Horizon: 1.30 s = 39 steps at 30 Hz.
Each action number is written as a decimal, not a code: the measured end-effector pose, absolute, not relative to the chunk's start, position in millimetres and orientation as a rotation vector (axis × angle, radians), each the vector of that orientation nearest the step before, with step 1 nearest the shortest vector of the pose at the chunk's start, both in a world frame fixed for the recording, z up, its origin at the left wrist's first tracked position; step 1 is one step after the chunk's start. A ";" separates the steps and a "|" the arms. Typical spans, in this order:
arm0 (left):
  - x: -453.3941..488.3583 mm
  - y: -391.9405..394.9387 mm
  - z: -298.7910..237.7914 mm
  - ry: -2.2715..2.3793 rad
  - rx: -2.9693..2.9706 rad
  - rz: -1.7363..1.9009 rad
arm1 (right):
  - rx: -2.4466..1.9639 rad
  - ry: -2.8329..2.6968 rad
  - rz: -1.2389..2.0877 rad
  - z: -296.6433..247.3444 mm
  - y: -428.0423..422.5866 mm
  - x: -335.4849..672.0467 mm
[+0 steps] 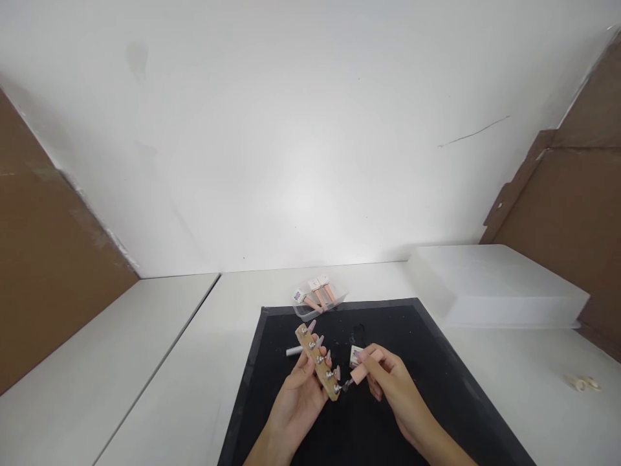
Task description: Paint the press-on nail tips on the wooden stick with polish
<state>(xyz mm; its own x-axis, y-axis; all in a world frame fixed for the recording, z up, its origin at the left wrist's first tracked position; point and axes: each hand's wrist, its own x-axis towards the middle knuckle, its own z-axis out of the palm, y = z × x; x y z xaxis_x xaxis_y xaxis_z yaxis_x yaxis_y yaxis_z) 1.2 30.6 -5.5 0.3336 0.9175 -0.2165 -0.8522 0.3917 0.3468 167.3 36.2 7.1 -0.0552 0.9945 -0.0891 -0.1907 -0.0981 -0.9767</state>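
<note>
While the left hand (298, 395) grips a short wooden strip (317, 361) low in the middle of the frame, its fingers are curled round the strip's lower half and its thumb lies along the near edge. The strip tilts from upper left to lower right and carries a row of small metal knobs, each topped with a pale pink false nail (312, 326). The right hand (391, 378), just to the right of it, has its fingers closed on a small pink bottle (361, 370), pinched between thumb and fingertips. The dark tip of the bottle points left and down towards the lowest end of the strip; whether it touches the strip there is too small to tell. Beside the bottle, a little above the right fingers, sits a small white block (356, 354) on the mat.

Both hands hover over a black mat (436, 388) that fills the lower middle of the frame and lies on a white table (194, 362). A white stick (294, 351) lies on the mat just left of the strip. At the mat's far edge stands a clear tray (310, 309) holding several pink bottles with white caps. A large white box (495, 285) rests on the table at the right, and two small pale rings (585, 383) lie near the right edge. Brown boards stand at the far left and far right.
</note>
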 end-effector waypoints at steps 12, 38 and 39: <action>-1.0 30.4 -5.3 0.410 0.160 1.157 | -1.046 -0.898 1.385 14.1 35.9 171.9; -4.4 32.4 5.8 0.457 0.181 1.210 | -0.923 -1.022 1.340 10.1 32.5 176.2; -4.9 31.9 5.4 0.449 0.188 1.200 | -0.924 -1.005 1.326 10.3 32.9 176.6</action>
